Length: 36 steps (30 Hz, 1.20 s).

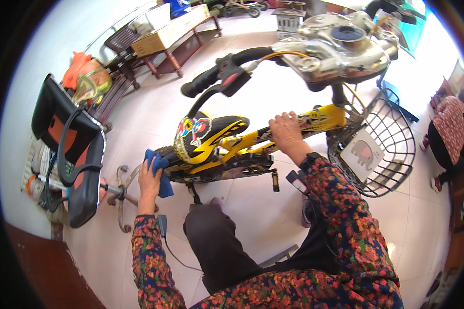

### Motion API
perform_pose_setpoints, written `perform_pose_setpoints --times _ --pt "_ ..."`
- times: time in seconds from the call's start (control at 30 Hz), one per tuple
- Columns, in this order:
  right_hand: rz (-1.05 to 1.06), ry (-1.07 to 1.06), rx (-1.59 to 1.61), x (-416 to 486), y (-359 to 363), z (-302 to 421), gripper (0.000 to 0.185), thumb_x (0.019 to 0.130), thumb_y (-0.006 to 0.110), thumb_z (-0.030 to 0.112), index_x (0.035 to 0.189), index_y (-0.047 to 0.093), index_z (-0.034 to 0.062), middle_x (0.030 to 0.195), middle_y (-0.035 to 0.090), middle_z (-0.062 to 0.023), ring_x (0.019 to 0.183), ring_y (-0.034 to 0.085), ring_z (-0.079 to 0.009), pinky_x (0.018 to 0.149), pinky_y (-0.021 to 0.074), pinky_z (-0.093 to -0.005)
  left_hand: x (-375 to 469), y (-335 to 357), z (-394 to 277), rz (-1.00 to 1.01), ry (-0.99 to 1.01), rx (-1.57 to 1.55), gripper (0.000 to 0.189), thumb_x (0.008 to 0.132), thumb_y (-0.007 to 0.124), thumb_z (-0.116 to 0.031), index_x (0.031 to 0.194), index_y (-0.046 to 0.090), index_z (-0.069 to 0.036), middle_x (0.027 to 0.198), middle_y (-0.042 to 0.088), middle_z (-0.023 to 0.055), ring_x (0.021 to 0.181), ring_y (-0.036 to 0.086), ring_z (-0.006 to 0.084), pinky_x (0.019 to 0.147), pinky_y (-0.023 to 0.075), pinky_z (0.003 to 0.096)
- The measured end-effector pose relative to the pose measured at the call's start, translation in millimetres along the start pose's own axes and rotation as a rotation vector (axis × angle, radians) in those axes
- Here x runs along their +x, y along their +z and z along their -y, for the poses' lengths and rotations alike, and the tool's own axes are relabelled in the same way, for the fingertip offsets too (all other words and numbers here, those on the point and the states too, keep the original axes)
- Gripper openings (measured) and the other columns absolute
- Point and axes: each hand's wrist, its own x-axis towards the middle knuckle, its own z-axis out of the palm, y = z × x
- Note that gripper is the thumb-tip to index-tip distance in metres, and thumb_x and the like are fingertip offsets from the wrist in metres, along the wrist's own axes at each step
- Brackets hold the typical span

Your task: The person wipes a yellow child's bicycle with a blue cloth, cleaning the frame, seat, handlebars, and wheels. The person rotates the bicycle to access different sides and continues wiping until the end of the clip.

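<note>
A small yellow and black bicycle (321, 116) stands crosswise before me, its handlebar up at the right and its rear wheel at the left. My left hand (149, 181) presses a blue cloth (163, 185) against the rear wheel area, behind the patterned saddle (201, 135). Around the yellow frame tube, between saddle and head tube, my right hand (288, 133) is closed, fingers over its top. A black wire basket (408, 154) with an elephant picture plate (362, 153) sits at the front wheel. Above it is a shiny silver handlebar cover (332, 46).
A black office chair (87, 177) on a wheeled base stands at left. Behind it is a dark wooden bench (112, 96) with bright bags. A cardboard box (170, 31) lies on a wooden table farther back. Another person (452, 131) bends at the far right.
</note>
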Motion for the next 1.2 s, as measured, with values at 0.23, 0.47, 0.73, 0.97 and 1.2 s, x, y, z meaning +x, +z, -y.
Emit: perform_pose_setpoints --times 0.23,0.47,0.73,0.97,1.2 --pt "0.032 -0.054 0.004 0 0 -7 0.033 0.072 0.080 0.030 0.096 0.067 0.0121 0.099 0.065 -0.0063 0.108 0.056 -0.0258 0.102 0.0324 -0.0472 -10 13 -2 -0.086 0.034 0.038 0.056 0.095 0.056 -0.041 0.146 0.043 -0.022 0.145 0.042 0.0188 0.134 0.038 0.0389 0.111 0.0327 0.0483" --pt "0.116 -0.109 -0.055 0 -12 -9 0.035 0.075 0.079 0.033 0.100 0.066 0.0128 0.101 0.066 -0.0057 0.108 0.056 -0.0245 0.101 0.0336 -0.0457 -27 16 1 -0.085 0.019 0.066 0.055 0.095 0.056 -0.038 0.147 0.041 -0.026 0.143 0.042 0.0192 0.132 0.038 0.0393 0.110 0.0349 0.0476" --pt "0.184 -0.120 -0.166 1 -39 -6 0.042 0.077 0.079 0.037 0.111 0.066 0.0177 0.109 0.065 -0.0027 0.116 0.053 -0.0223 0.105 0.0321 -0.0443 -60 0 -11 -0.096 -0.007 0.105 0.056 0.095 0.055 -0.044 0.146 0.043 -0.025 0.142 0.042 0.0168 0.131 0.037 0.0376 0.109 0.0362 0.0468" --pt "-0.059 0.069 -0.370 -17 -36 14 0.038 0.085 0.070 0.028 0.121 0.061 0.0186 0.129 0.057 -0.0057 0.132 0.044 -0.0266 0.110 0.0284 -0.0482 -99 -12 -15 -0.171 0.083 0.139 0.061 0.093 0.055 -0.050 0.147 0.043 -0.024 0.140 0.044 0.0140 0.127 0.039 0.0356 0.101 0.0388 0.0523" --pt "-0.414 0.328 -0.167 -75 10 40 0.067 0.081 0.073 0.020 0.141 0.042 0.0139 0.142 0.042 -0.0119 0.135 0.037 -0.0326 0.107 0.0321 -0.0495 -123 12 -33 -0.240 0.045 0.307 0.063 0.092 0.055 -0.053 0.147 0.043 -0.025 0.138 0.044 0.0125 0.121 0.041 0.0331 0.094 0.0403 0.0519"
